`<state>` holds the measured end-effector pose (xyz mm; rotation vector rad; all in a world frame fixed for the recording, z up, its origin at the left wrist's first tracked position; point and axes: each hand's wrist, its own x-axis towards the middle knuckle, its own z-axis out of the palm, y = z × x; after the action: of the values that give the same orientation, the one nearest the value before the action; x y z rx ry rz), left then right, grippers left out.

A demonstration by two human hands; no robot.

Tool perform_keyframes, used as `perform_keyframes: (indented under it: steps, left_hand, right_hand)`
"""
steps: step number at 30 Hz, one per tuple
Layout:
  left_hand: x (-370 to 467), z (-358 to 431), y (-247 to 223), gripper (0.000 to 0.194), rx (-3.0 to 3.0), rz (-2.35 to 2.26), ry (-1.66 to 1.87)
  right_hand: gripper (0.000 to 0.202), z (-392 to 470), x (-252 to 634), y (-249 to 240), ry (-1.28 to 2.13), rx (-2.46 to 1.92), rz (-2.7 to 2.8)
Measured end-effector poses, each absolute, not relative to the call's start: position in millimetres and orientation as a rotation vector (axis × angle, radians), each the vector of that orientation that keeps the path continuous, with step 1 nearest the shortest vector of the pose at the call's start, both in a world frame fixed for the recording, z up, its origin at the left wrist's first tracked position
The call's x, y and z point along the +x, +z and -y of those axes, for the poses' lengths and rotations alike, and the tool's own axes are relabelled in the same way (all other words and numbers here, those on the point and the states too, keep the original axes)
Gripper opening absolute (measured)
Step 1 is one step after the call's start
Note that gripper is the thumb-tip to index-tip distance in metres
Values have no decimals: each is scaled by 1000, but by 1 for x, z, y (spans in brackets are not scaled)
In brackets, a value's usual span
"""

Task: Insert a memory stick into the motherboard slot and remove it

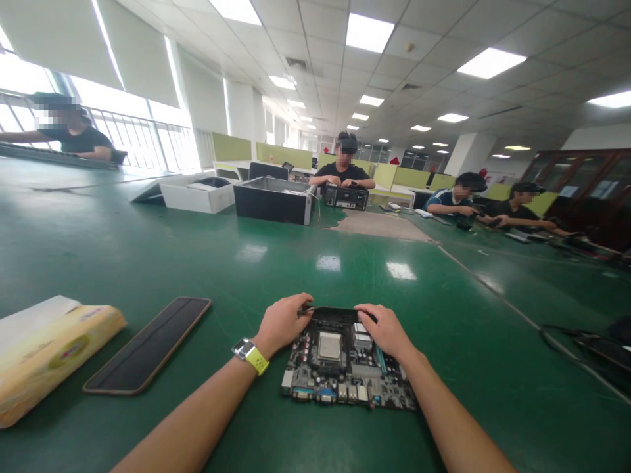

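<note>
A motherboard [352, 371] lies flat on the green table in front of me, its port side towards me. A square silver processor [330, 346] sits in its socket. Along the board's far edge runs a long dark strip that looks like a memory stick [336, 314]. My left hand [286, 322], with a yellow-banded watch [251, 355] on the wrist, closes on the strip's left end. At the right end, my right hand [387, 328] grips it between bent fingers and thumb. The fingers partly hide both ends, and I cannot tell how the strip sits in its slot.
To my left are a phone [148, 345] and a yellow tissue pack [54, 355]. Across the table stand a white box [197, 196] and a dark computer case [273, 202]. A co-worker [344, 167] handles another case; other people sit left and right. Black cables [586, 338] lie at the right.
</note>
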<state>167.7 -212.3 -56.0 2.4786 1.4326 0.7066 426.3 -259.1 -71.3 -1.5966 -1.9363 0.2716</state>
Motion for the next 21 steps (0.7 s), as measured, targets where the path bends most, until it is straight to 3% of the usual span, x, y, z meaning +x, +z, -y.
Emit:
perform_keyframes:
  steps: [21]
  left_hand:
    - [168, 218, -51, 13, 2443, -1473, 727]
  right_hand:
    - [33, 257, 426, -76, 296, -1548, 1856]
